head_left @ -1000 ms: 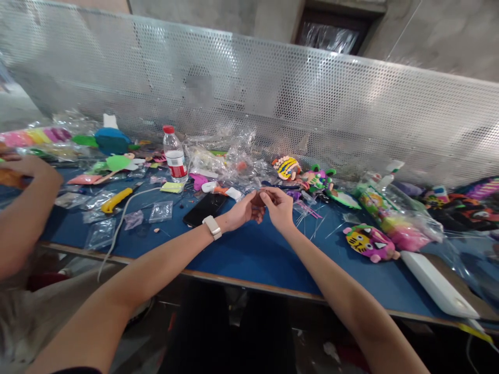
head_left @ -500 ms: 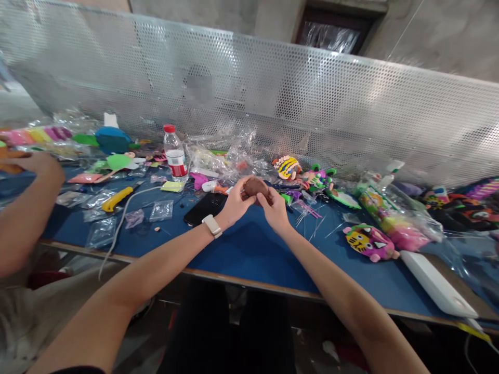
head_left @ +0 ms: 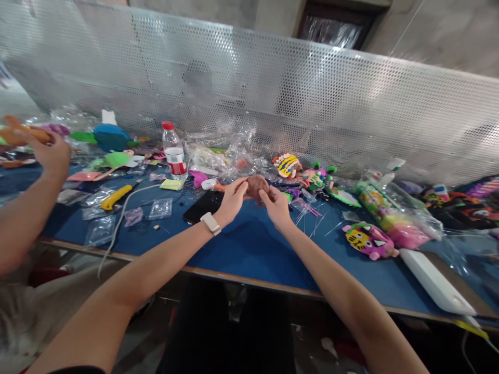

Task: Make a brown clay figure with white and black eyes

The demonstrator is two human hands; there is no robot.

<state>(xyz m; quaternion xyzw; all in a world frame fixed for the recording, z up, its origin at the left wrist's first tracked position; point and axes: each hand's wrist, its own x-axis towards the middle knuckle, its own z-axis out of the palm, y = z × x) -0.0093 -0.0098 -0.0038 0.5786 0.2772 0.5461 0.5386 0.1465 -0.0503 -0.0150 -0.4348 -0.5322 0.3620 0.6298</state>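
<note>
A flattened brown lump of modelling clay (head_left: 257, 186) is held up over the blue table (head_left: 249, 249) between both my hands. My left hand (head_left: 233, 200) pinches its left edge, the thumb lying along the near side. On the opposite edge, my right hand (head_left: 277, 206) grips it with thumb and fingers; some fingertips are hidden behind the clay. A black phone (head_left: 202, 206) lies on the table beside my left wrist, which wears a pale watch band (head_left: 211, 224).
A co-worker's hand (head_left: 50, 150) at far left holds an orange piece. A red-capped bottle (head_left: 174, 153), yellow cutter (head_left: 117, 197), plastic bags and clay figures such as a tiger-faced one (head_left: 368, 240) lie around. A perforated metal screen (head_left: 241, 88) stands behind; a white device (head_left: 436, 280) lies right.
The brown clay has turned in my fingers and shows a more uneven face. My hands stay almost in place. The co-worker's hand has risen with the orange piece.
</note>
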